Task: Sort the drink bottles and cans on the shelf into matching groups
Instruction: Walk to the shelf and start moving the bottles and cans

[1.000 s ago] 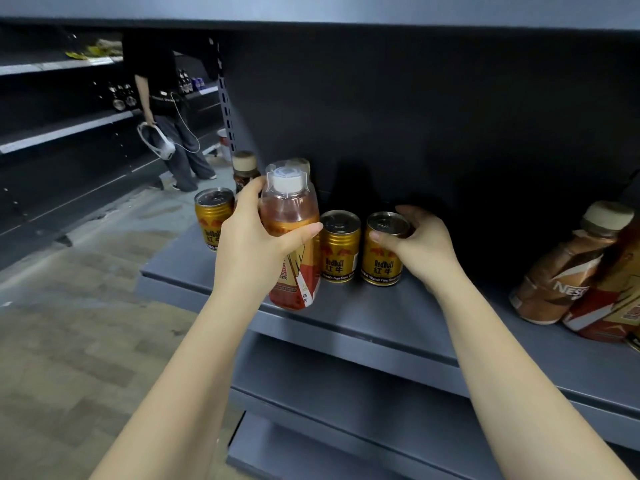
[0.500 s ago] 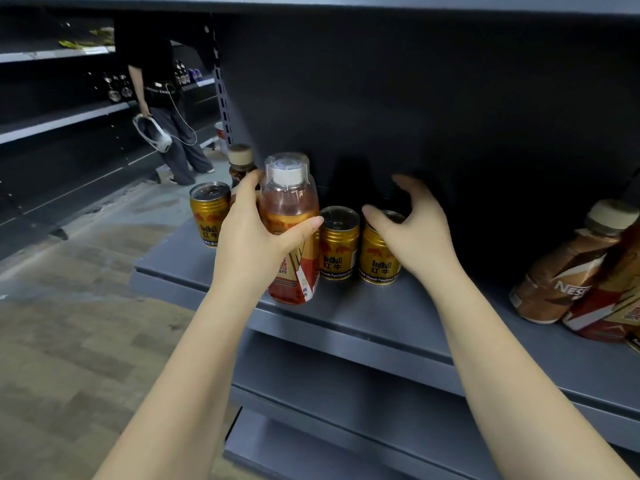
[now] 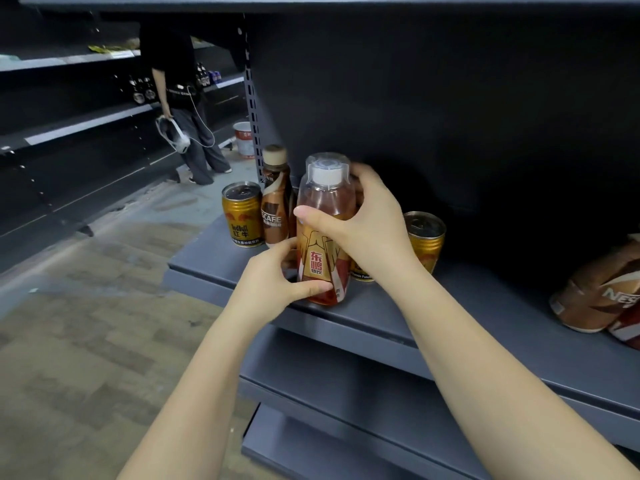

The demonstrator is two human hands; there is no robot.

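Amber drink bottle (image 3: 323,233): clear plastic, white cap under a clear overcap, gold-and-red label; stands upright at the front edge of the grey shelf (image 3: 450,306), near the middle of the view.
Right hand (image 3: 367,223): wraps the bottle's shoulder from 3 o'clock — thumb across the front, fingers (image 3: 360,174) curled round the back.
Left hand (image 3: 273,282): at the bottle's base from 8 o'clock; thumb pressed on the lower label, fingers curled round the far side (mostly hidden behind the bottle).
Gold can, left (image 3: 241,214): upright at 10 o'clock of the bottle, apart from it.
Brown coffee bottle (image 3: 275,199): upright, just beside that can, between it and the held bottle.
Gold can, right (image 3: 425,239): upright at 3 o'clock of the bottle, just past the right wrist.
Third gold can (image 3: 362,275): only its lower edge shows below the right hand.
Lying coffee bottles (image 3: 602,296): on their sides at the far right of the shelf — cut off by the frame.
Background, 11 o'clock: a person (image 3: 183,98) in dark clothes stands in the aisle holding a white headset (image 3: 171,133).
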